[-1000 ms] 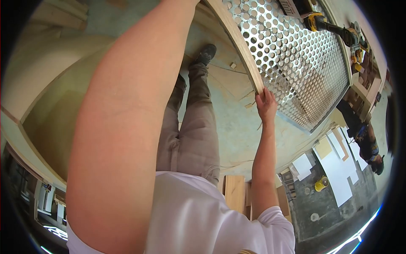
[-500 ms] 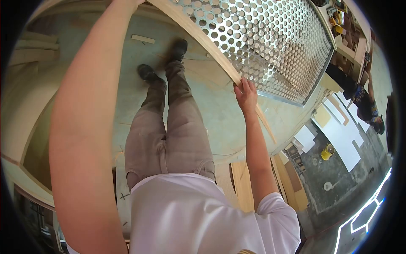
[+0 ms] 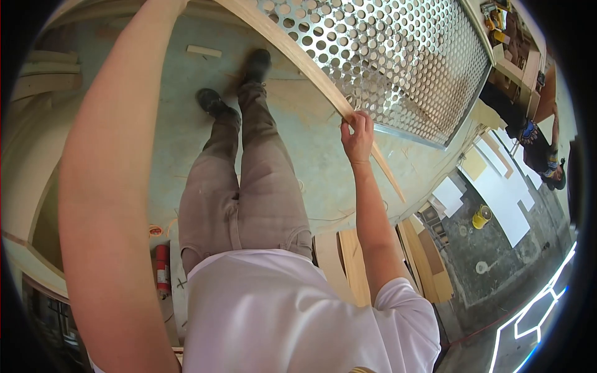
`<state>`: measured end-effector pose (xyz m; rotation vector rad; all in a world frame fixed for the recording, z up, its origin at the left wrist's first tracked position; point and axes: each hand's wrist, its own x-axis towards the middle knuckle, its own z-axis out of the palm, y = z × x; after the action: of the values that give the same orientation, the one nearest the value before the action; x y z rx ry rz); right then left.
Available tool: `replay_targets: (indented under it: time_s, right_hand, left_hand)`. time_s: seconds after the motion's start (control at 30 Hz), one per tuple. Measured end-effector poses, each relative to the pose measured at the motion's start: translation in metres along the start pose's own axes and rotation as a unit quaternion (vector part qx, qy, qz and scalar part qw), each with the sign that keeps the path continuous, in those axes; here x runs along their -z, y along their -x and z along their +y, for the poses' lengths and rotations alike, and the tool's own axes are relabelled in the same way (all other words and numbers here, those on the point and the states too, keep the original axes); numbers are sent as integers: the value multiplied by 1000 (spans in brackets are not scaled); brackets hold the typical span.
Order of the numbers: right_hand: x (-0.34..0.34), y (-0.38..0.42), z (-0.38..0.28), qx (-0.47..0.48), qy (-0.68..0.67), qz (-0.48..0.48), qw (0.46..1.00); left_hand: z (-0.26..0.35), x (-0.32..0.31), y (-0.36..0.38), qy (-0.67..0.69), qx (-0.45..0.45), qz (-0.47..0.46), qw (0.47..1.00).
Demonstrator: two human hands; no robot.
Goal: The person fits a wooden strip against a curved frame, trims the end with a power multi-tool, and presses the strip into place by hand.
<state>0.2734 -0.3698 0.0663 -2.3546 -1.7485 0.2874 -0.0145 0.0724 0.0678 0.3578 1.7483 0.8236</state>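
My right hand [image 3: 357, 138] pinches the near end of a long, thin wooden strip [image 3: 297, 57], thumb and fingers closed about its edge. From there the strip runs up and left, out past the top of the view. Beside it lies a large perforated metal panel [image 3: 398, 50] with rows of round holes and a metal frame; the strip overlaps its left border in this view. My left hand [image 3: 179, 4] barely shows at the top edge, close to the strip's far part, with its fingers cut off by the frame.
A second thin strip [image 3: 388, 174] slants below my right hand. A small wood offcut [image 3: 204, 51] lies near my shoes. A red fire extinguisher [image 3: 163, 270] stands at lower left. White sheets [image 3: 497, 186] and a yellow bucket [image 3: 481, 217] are at right, below another person [image 3: 533, 146].
My left forearm has shifted slightly left, leaving less of that hand in view and uncovering the fire extinguisher. My right hand stays on the strip's end. The view has shifted slightly.
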Motion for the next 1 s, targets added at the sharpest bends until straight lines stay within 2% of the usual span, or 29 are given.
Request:
replay_targets:
  time_s: [0.4, 0.67, 0.83, 1.0]
  right_hand:
    - [1, 4, 5, -10, -40, -21, 999]
    - [-5, 5, 8, 8, -28, -6, 1000]
    - [-2, 3, 8, 15, -26, -13, 999]
    - [-1, 2, 7, 11, -14, -26, 999]
  left_hand:
    - [2, 1, 3, 8, 0, 10, 1000]
    - [4, 1, 5, -11, 22, 33, 999]
    - [3, 5, 1, 21, 27, 15, 999]
    - [3, 3, 1, 27, 43, 45, 998]
